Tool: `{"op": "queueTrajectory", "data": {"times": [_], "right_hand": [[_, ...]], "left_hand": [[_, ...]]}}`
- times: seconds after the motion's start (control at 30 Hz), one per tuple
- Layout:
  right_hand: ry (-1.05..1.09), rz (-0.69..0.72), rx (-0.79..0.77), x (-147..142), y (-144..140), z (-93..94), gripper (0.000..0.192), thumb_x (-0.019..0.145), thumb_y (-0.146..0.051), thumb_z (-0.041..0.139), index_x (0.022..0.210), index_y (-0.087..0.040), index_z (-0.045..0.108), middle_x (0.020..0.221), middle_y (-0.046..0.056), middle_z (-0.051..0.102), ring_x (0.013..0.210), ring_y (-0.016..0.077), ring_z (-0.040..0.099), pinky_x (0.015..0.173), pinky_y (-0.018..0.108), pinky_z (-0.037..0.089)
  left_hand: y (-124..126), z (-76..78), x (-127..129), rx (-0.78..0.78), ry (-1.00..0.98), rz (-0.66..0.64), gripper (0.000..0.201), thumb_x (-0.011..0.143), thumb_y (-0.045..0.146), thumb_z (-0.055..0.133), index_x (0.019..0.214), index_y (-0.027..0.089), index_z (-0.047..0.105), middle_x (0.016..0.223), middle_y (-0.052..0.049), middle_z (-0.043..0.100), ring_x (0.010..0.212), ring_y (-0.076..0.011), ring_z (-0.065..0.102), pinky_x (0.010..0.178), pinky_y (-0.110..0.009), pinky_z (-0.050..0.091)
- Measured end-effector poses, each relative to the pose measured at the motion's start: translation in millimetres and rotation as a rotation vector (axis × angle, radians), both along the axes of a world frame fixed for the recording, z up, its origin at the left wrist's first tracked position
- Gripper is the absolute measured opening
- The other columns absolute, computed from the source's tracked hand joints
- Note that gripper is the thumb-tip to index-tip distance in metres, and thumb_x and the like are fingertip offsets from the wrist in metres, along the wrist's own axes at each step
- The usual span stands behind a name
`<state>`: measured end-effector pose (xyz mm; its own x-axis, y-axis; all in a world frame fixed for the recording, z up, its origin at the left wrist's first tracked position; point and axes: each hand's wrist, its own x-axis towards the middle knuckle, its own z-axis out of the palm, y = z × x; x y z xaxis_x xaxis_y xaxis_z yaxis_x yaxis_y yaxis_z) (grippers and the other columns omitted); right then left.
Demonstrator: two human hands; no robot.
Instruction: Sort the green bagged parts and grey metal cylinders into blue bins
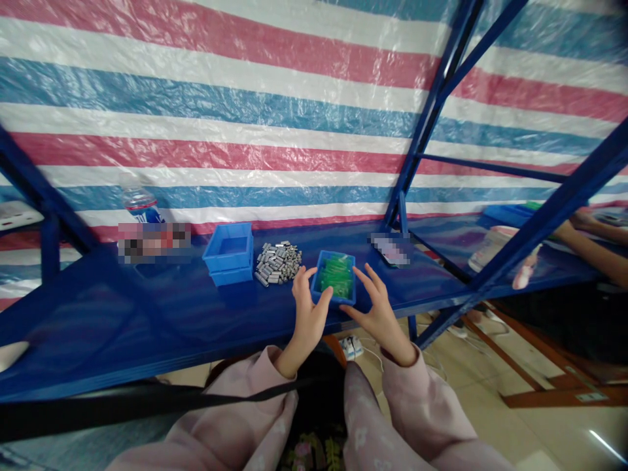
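A small blue bin (321, 269) filled with green plastic pieces (336, 275) sits near the front edge of the blue shelf (147, 314). My left hand (308, 317) touches the bin's left side, fingers apart. My right hand (377, 311) is at its right side, fingers spread, close to or touching the rim. A pile of small grey metal cylinders (277, 261) lies just left of the bin. Left of that pile stands an empty blue bin (229, 253).
A water bottle (141, 204) stands at the back left. A striped tarp (245, 118) hangs behind the shelf. Blue frame posts (432, 111) rise at the right. Another person's arm (593, 245) reaches over the neighbouring shelf, near a white container (490, 247).
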<state>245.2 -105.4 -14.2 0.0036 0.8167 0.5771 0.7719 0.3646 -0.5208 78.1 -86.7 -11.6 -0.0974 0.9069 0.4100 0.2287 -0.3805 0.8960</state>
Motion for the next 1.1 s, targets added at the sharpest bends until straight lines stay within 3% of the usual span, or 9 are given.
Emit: {"op": "queueTrajectory", "data": {"times": [0.13, 0.23, 0.47, 0.67, 1.1], "right_hand": [[0.088, -0.157, 0.081, 8.2, 9.4, -3.4, 0.047, 0.088, -0.029, 0.05, 0.134, -0.02, 0.052, 0.141, 0.017, 0.044, 0.133, 0.0306, 0.043, 0.107, 0.052, 0.039], [0.027, -0.172, 0.106, 0.6, 14.5, -7.8, 0.045, 0.086, -0.028, 0.052, 0.13, -0.024, 0.056, 0.14, 0.015, 0.046, 0.131, 0.0324, 0.043, 0.105, 0.055, 0.039], [-0.066, -0.194, 0.086, -3.4, 24.7, -12.6, 0.051, 0.083, -0.035, 0.061, 0.133, -0.028, 0.054, 0.136, 0.013, 0.046, 0.128, 0.0342, 0.043, 0.102, 0.055, 0.041], [-0.024, -0.233, 0.014, 2.2, 36.7, -10.3, 0.052, 0.085, -0.043, 0.059, 0.134, -0.025, 0.052, 0.138, 0.015, 0.044, 0.123, 0.033, 0.051, 0.091, 0.048, 0.051], [-0.07, -0.292, -0.124, 18.8, 68.0, 0.1, 0.06, 0.09, -0.042, 0.053, 0.144, -0.02, 0.041, 0.152, 0.02, 0.031, 0.132, 0.0375, 0.045, 0.095, 0.052, 0.048]], "left_hand": [[9.7, -16.3, 5.3, -0.095, -0.003, -0.233, 0.052, 0.087, 0.021, 0.055, 0.136, 0.022, 0.035, 0.128, -0.011, 0.058, 0.123, -0.0227, 0.054, 0.109, -0.047, 0.04], [10.1, -20.5, 8.1, -0.098, 0.018, -0.309, 0.055, 0.089, 0.02, 0.053, 0.14, 0.021, 0.034, 0.123, -0.012, 0.063, 0.116, -0.0216, 0.06, 0.105, -0.046, 0.045], [2.8, -15.8, 7.8, 0.006, 0.384, -0.276, 0.055, 0.086, 0.02, 0.054, 0.139, 0.02, 0.04, 0.139, -0.015, 0.053, 0.126, -0.0283, 0.053, 0.106, -0.05, 0.044], [-5.8, -10.5, 11.2, 0.104, 0.679, -0.246, 0.059, 0.085, 0.025, 0.056, 0.14, 0.016, 0.039, 0.136, -0.017, 0.055, 0.125, -0.0312, 0.052, 0.102, -0.05, 0.045], [-8.1, -9.8, 11.7, 0.134, 0.81, -0.239, 0.056, 0.089, 0.03, 0.052, 0.14, 0.009, 0.042, 0.137, -0.018, 0.054, 0.128, -0.0303, 0.05, 0.105, -0.046, 0.043]]}}
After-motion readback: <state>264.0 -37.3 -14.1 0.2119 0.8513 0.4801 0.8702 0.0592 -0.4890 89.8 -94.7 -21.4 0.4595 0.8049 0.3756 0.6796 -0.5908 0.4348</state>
